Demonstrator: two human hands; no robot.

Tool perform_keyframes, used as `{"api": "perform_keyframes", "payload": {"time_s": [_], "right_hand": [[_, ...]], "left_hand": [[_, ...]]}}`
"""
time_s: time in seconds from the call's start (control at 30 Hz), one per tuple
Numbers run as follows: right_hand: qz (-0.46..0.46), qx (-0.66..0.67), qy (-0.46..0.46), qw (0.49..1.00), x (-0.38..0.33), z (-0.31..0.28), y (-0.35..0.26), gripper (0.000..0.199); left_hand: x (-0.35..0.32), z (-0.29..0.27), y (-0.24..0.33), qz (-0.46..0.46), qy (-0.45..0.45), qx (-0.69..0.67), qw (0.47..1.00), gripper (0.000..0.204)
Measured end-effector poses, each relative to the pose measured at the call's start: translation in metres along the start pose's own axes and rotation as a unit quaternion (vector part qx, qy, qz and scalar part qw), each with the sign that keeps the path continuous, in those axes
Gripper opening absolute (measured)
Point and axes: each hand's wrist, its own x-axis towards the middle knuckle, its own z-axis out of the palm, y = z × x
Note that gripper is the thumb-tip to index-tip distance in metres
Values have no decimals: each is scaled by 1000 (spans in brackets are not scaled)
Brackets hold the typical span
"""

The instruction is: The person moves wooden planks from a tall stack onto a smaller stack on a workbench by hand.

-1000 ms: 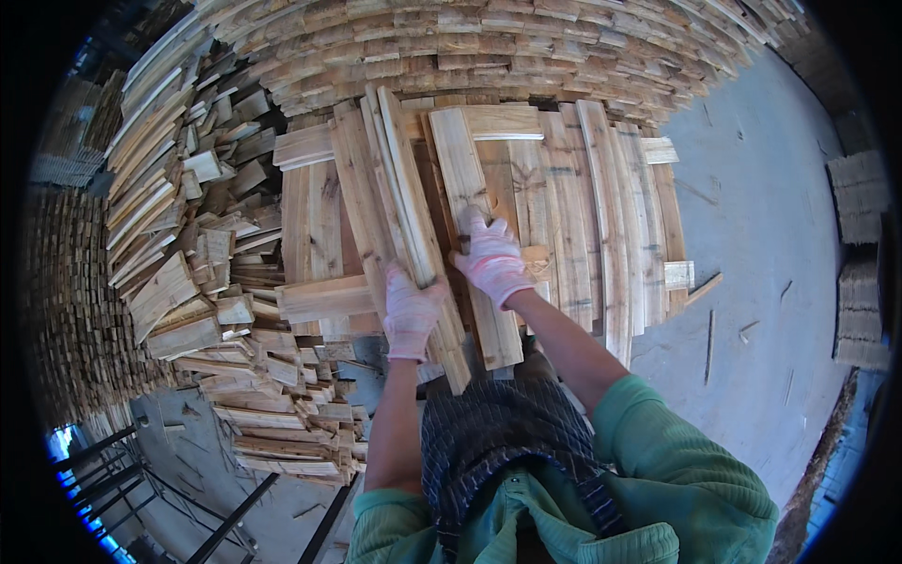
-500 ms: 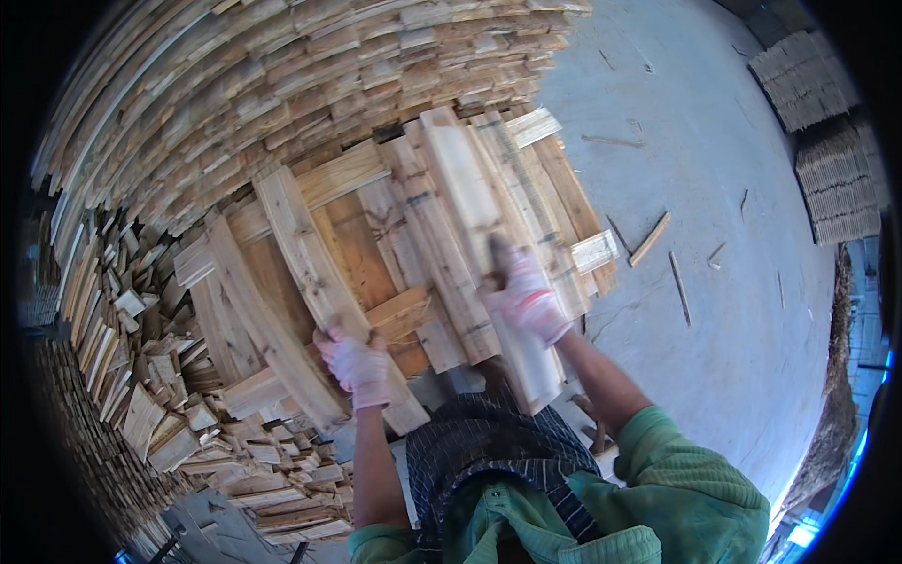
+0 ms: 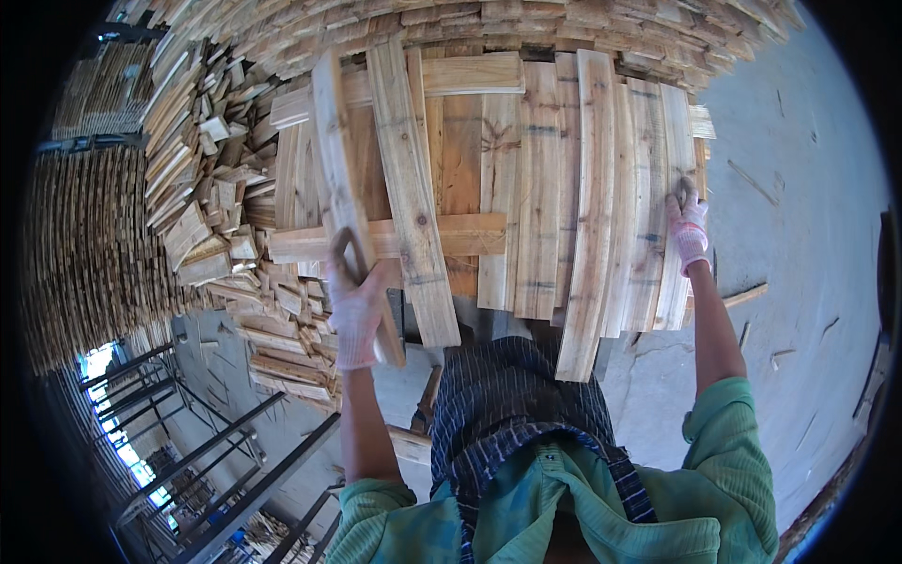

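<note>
Across the far side a large stack of boards [image 3: 526, 21] is rising in tight courses, and another plank stack [image 3: 89, 254] is standing to the left. In front of the person a broad row of planks [image 3: 537, 216] is lying side by side, with a heap of offcuts [image 3: 211, 202] spreading to its left. Two cross boards, an upper one [image 3: 474, 74] and a lower one [image 3: 474, 233], are running crosswise at the row's left part; over them a leaning plank [image 3: 406, 169] is slanting, and beside it a blurred plank [image 3: 339, 155] is tilting too. The left hand [image 3: 357, 305] is gripping the blurred plank near its lower end; the right hand [image 3: 691, 230] is resting at the edge plank [image 3: 676, 132] on the row's right side, and whether its fingers are closing round it I cannot tell. Handling these lengths well is probably calling for a firm left grip, since a plank held near one end is likely to swing, and for light, even pressure on the right, so that neighbours are not riding over each other. No bin or box is showing; the offcuts are lying loose, with nothing visibly enclosing them.
</note>
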Motion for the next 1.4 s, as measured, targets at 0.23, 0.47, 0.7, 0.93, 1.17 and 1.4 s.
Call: {"api": "perform_keyframes", "payload": {"time_s": [0.23, 0.47, 0.7, 0.93, 1.17, 1.4], "right_hand": [[5, -255, -56, 965, -24, -28, -105, 56], [-256, 43, -222, 940, -126, 39, -261, 41], [-109, 2, -193, 975, -176, 150, -441, 79], [-82, -36, -197, 976, -183, 191, -464, 89], [-107, 115, -185, 970, -199, 162, -444, 95], [-125, 383, -228, 887, -217, 151, -412, 96]], "left_hand": [[45, 79, -22, -111, 10, 512, 852, 87], [60, -43, -32, 98, -40, 162, 981, 81], [94, -128, -28, 86, 68, 290, 951, 85], [145, -165, -70, -54, 67, 531, 843, 77], [94, -124, -49, 76, 42, 364, 927, 83], [104, -80, -31, -110, -46, 389, 913, 105]]}}
